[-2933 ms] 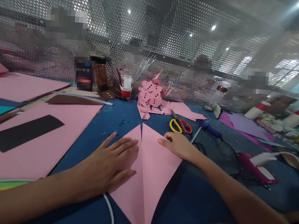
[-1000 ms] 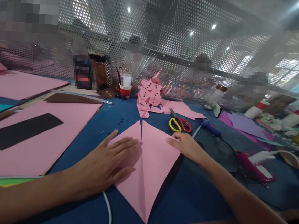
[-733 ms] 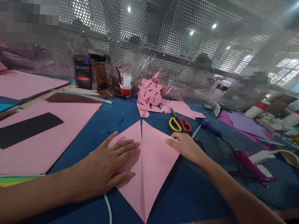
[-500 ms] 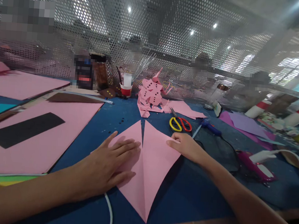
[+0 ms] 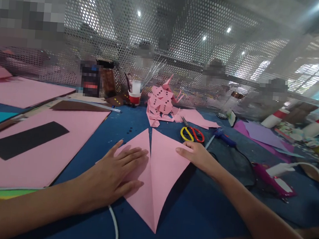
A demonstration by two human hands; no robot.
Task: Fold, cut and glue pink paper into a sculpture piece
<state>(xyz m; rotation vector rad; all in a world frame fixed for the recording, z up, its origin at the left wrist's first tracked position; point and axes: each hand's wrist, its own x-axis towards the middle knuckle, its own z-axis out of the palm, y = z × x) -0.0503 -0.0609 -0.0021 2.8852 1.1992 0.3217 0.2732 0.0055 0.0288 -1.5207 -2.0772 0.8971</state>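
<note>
Head cam: left hand (image 5: 119, 173) palm down, wide open, fingers straight and a bit spread, pressing on the folded pink paper (image 5: 161, 171); nothing gripped. Right hand (image 5: 196, 155) nearly closed, thumb on top of the paper's far right edge, fingers curled behind; pinching that edge, though fingertips are hidden, can't tell their exact position.

Paper lies between the hands, kite-shaped, tip toward the wearer. Two flaps meet at a centre line, narrow gap at the far end. Left flap is partly under the left hand; right flap's outer side bows, with shadow under it on the blue tabletop (image 5: 212, 215).

Just beyond right hand: scissors (image 5: 191, 128), one yellow loop, one red. Beyond and right of it: blue glue gun (image 5: 226, 138). Farther right: magenta device (image 5: 278, 183), type unclear.

Beyond both hands, between them: pink paper model (image 5: 162, 100) with black dots. Left of left hand: black paper strip (image 5: 28, 138) on a large pink sheet (image 5: 72, 138). Nearside of left hand: white cable (image 5: 115, 222) running toward the wearer.
</note>
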